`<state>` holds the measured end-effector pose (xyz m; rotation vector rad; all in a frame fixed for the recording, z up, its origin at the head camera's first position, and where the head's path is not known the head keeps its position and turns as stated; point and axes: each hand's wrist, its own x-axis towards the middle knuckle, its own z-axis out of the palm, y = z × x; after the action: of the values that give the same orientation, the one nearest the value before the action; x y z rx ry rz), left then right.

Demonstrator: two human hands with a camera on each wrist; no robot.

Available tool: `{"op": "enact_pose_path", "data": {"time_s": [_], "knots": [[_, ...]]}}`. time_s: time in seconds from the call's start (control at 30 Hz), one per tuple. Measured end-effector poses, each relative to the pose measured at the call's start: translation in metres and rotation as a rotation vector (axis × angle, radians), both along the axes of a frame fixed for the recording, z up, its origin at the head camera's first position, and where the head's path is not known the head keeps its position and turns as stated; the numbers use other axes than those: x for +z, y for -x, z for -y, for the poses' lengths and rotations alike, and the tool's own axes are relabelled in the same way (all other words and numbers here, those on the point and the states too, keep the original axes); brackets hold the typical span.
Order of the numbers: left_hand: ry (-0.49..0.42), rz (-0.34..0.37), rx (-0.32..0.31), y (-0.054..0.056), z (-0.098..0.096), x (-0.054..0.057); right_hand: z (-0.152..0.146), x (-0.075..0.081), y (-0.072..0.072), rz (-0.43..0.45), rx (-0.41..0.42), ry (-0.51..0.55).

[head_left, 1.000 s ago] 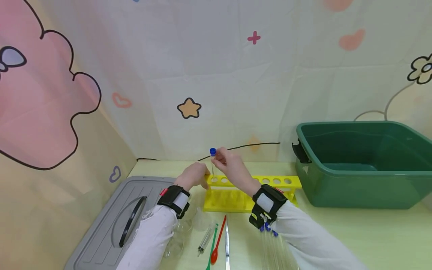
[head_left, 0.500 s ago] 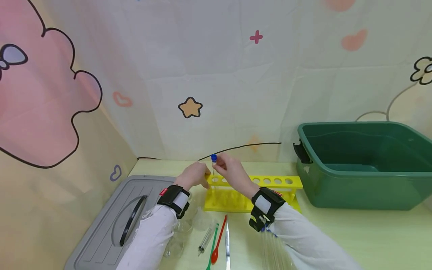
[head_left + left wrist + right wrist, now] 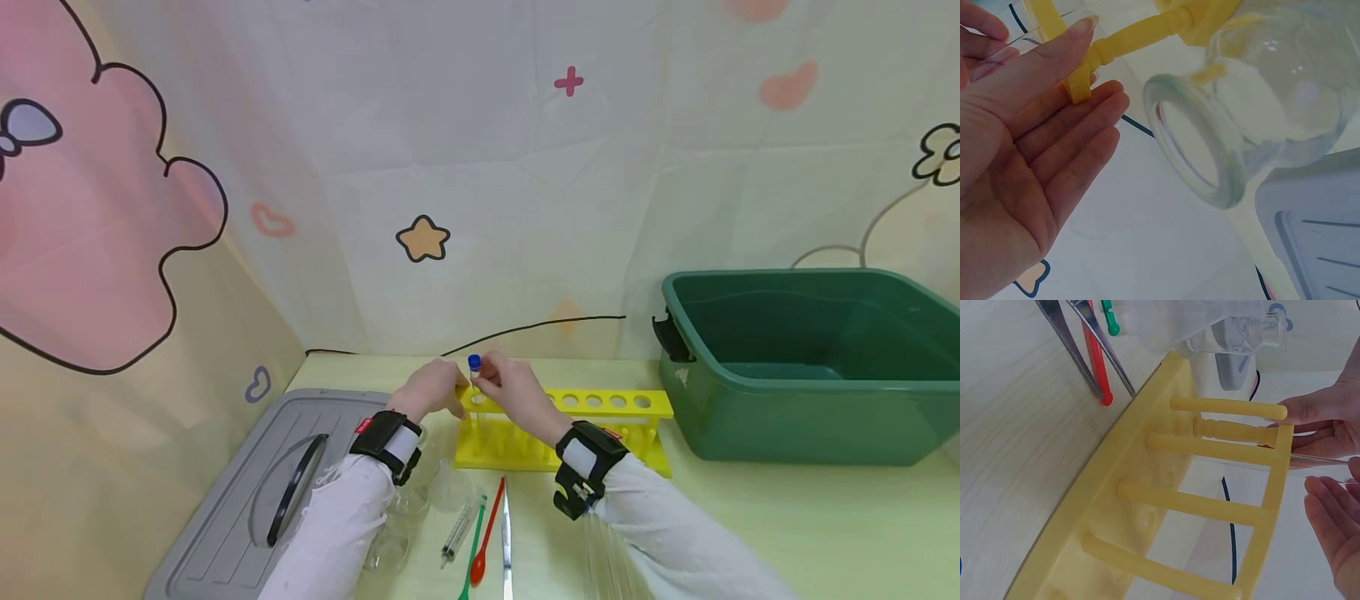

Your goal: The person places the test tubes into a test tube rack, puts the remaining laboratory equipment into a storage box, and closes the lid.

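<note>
A yellow test tube rack (image 3: pixel 480 461) stands on the table in the middle of the head view. My left hand (image 3: pixel 429 390) holds the left end of its top bar, thumb on one side and fingers on the other in the left wrist view. With my right hand (image 3: pixel 519 398) I pinch a thin glass test tube (image 3: pixel 474 363) just below its blue cap. The tube stands upright with its lower part through the leftmost hole of the rack. In the right wrist view the tube (image 3: pixel 1319 458) passes beside my left hand (image 3: pixel 1316 415).
A syringe (image 3: pixel 456 535), a green stick (image 3: pixel 472 550), a red spoon (image 3: pixel 478 568) and tweezers (image 3: pixel 507 542) lie in front. Clear glassware (image 3: pixel 387 547) stands by my left forearm. Several capped tubes (image 3: pixel 611 560) lie under my right forearm. A grey lid (image 3: pixel 217 525) and green bin (image 3: pixel 810 423) flank everything.
My right hand has moved down, and the blue-capped test tube has sunk lower through the rack's leftmost hole. My left hand keeps its place on the rack.
</note>
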<state>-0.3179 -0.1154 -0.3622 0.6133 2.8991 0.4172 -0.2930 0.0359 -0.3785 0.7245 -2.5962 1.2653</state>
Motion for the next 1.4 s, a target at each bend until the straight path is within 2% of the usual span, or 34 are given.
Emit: {"op": "enact_pose_path", "data": {"time_s": [0.47, 0.7, 0.87, 1.1, 1.4], "knots": [[-0.012, -0.012, -0.012, 0.0, 0.0, 0.0, -0.002, 0.002, -0.001, 0.052, -0.01, -0.045], [-0.011, -0.008, -0.011, 0.0, -0.001, -0.001, -0.009, 0.009, -0.008, 0.072, -0.031, -0.044], [0.016, -0.021, -0.01, 0.002, -0.001, -0.002, -0.017, 0.021, -0.013, 0.012, -0.027, -0.022], [0.017, 0.001, 0.01, 0.001, -0.001, 0.0, -0.04, 0.042, -0.025, -0.091, -0.006, 0.036], [0.015, 0.0, 0.011, -0.002, -0.001, 0.0, -0.071, 0.05, -0.049, -0.189, -0.01, 0.034]]}}
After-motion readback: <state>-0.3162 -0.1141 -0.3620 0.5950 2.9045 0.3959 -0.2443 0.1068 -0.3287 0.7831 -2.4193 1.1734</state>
